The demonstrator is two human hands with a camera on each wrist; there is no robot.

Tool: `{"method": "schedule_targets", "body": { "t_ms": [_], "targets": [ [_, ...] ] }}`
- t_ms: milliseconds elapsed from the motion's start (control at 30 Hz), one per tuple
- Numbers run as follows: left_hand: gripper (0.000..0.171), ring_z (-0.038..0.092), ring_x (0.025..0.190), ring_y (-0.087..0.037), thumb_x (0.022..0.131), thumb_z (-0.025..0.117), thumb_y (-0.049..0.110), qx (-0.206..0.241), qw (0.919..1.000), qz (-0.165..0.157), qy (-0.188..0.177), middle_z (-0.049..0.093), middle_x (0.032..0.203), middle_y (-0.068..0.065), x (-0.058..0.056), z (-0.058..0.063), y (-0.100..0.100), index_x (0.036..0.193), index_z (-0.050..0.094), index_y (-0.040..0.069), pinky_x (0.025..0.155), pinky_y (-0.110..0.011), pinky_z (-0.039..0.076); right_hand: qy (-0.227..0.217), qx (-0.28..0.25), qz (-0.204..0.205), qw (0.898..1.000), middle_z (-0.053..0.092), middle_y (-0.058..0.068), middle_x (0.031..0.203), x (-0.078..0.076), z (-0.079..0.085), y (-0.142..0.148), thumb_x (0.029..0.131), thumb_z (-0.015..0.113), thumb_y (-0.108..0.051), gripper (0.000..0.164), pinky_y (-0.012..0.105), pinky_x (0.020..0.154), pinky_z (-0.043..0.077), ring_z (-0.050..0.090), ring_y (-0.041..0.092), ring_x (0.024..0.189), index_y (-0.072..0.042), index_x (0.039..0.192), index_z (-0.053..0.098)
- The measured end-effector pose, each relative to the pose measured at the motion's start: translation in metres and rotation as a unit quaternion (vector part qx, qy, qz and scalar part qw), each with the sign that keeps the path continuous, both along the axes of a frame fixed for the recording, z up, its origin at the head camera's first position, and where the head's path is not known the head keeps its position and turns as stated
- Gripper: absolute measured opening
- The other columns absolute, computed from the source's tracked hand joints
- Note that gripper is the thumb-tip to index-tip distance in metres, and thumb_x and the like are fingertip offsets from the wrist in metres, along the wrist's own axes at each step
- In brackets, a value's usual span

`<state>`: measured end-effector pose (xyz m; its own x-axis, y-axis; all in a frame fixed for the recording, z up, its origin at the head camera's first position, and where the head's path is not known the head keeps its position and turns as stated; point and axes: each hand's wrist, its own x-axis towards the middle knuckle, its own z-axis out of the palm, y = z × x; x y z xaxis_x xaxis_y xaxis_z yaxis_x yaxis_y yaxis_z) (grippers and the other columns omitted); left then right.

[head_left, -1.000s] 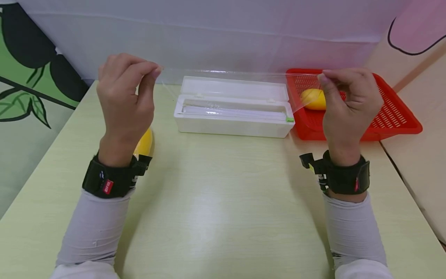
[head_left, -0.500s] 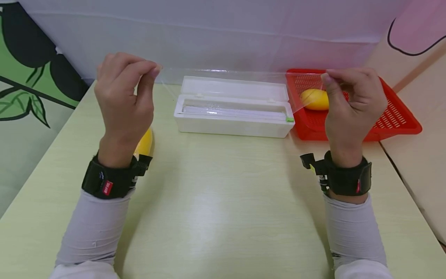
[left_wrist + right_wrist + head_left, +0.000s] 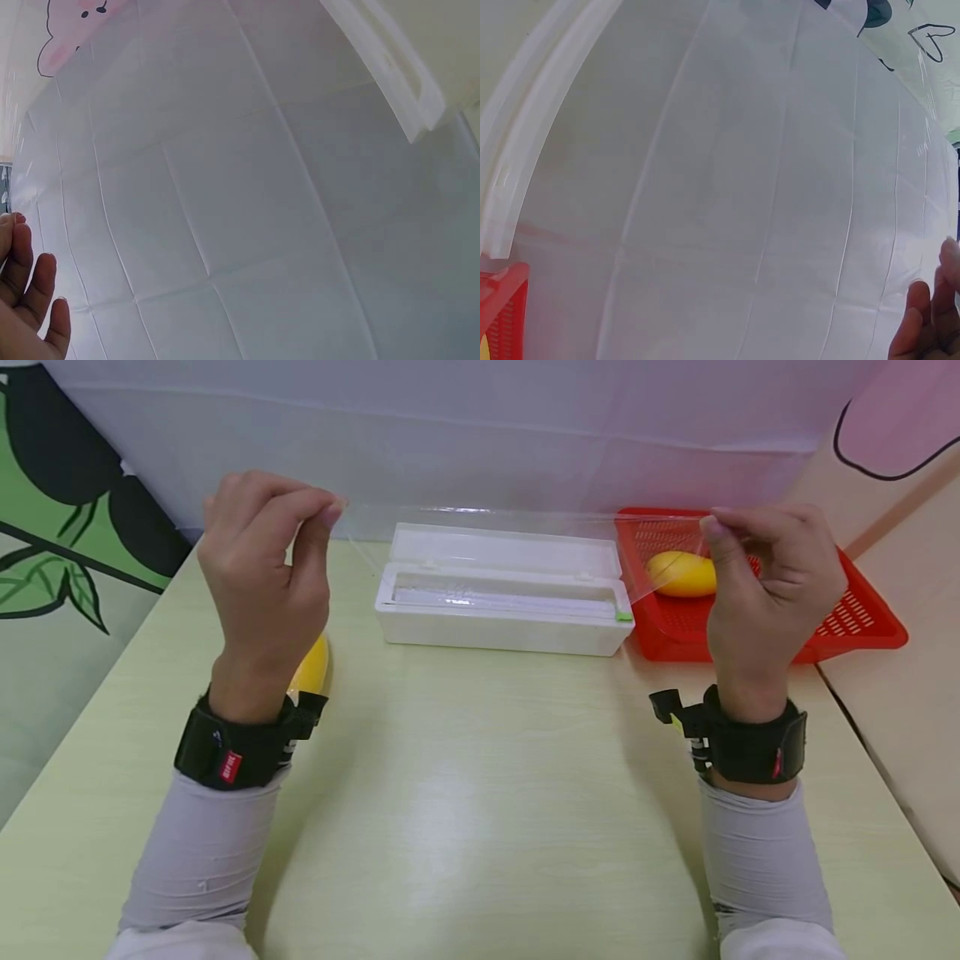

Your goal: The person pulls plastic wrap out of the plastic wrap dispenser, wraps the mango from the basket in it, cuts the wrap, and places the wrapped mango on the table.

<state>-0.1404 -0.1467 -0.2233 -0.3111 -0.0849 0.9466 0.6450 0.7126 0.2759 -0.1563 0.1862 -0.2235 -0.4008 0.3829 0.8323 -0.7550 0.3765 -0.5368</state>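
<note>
A clear sheet of plastic wrap [image 3: 480,520] stretches between the two raised hands, above a white wrap dispenser box [image 3: 502,631]. My left hand [image 3: 266,577] pinches the wrap's left corner between thumb and forefinger. The right corner is pinched the same way by my right hand [image 3: 772,593], in front of a red basket [image 3: 663,643]. The dispenser's lid [image 3: 502,545] stands tilted back, and a roll of wrap [image 3: 502,602] lies inside. In the left wrist view the left fingertips [image 3: 21,232] show at the lower left edge; the right fingertips [image 3: 919,296] show at the lower right of the right wrist view.
One yellow mango-like fruit [image 3: 681,574] lies in the red basket. Another yellow fruit [image 3: 311,668] sits on the light wooden table [image 3: 480,793], partly hidden behind the left wrist. A pale cloth backdrop [image 3: 480,435] hangs behind the table.
The right hand has shifted slightly to the right, showing more of the fruit in the basket. The left hand has drifted a little left and up. Both still pinch the wrap.
</note>
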Motion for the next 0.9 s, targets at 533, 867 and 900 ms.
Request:
{"method": "schedule_targets", "body": {
  "t_ms": [533,867,900],
  "targets": [
    [0.020,0.054,0.083,-0.041,0.095,0.069,0.013,0.018,0.9995,-0.001,0.026,0.065,0.082,-0.021,0.0034,0.0020,0.0018,0.089,0.075,-0.005,0.082,-0.026,0.024,0.016,-0.029,0.011,0.999,0.063,-0.003,0.077,0.0045,0.0051,-0.0004,0.082,0.077,0.005,0.013,0.022,0.071,0.047,0.059,0.016,0.081,0.015,0.085,0.071],
    [0.016,0.053,0.079,-0.042,0.092,0.071,0.010,0.041,0.9983,-0.001,0.041,0.064,0.079,-0.020,0.0090,0.0055,0.0041,0.084,0.075,-0.004,0.081,-0.025,0.022,0.021,-0.049,0.021,0.998,0.063,0.000,0.077,0.0087,0.0082,-0.0015,0.081,0.078,0.006,0.014,0.022,0.071,0.048,0.059,0.017,0.080,0.017,0.085,0.069],
    [0.016,0.053,0.079,-0.042,0.091,0.072,0.009,0.042,0.9982,0.000,0.041,0.064,0.079,-0.021,0.0097,0.0057,0.0042,0.083,0.075,-0.004,0.081,-0.025,0.022,0.023,-0.052,0.024,0.998,0.064,0.001,0.077,0.0088,0.0086,-0.0017,0.081,0.078,0.007,0.014,0.023,0.071,0.048,0.060,0.017,0.080,0.017,0.085,0.069]
  ]
}}
